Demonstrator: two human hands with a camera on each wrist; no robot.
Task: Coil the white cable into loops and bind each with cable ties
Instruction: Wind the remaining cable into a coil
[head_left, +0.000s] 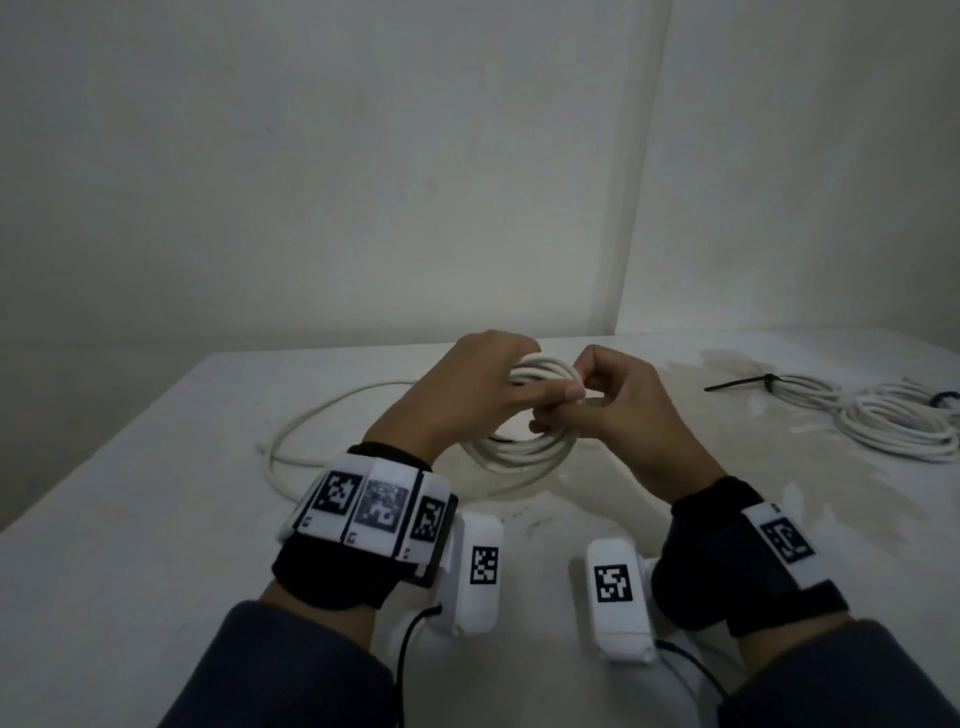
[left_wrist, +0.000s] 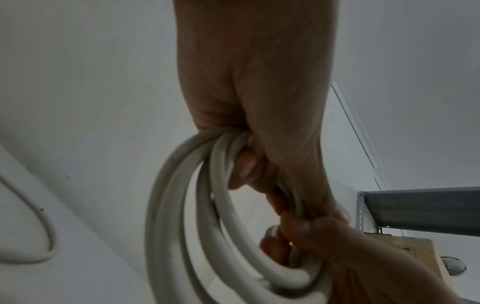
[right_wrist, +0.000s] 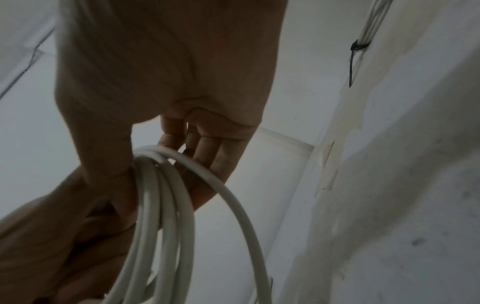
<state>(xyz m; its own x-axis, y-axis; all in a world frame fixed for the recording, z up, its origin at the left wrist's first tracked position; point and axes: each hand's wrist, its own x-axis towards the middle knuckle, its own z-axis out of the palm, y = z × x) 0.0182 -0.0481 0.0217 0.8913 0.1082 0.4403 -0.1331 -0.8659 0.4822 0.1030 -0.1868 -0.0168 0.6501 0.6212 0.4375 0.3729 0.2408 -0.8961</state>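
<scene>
I hold the white cable (head_left: 524, 447) coil upright over the worktop (head_left: 130, 519), between both hands. My left hand (head_left: 457, 395) grips the top of the loops, fingers (left_wrist: 244, 164) curled round the bundled strands. My right hand (head_left: 618, 410) pinches the same bundle just beside it, thumb against the strands. The cable's loose tail trails left across the worktop. To the far right lies a second coil (head_left: 893, 426), bound with a black cable tie (head_left: 748, 383).
</scene>
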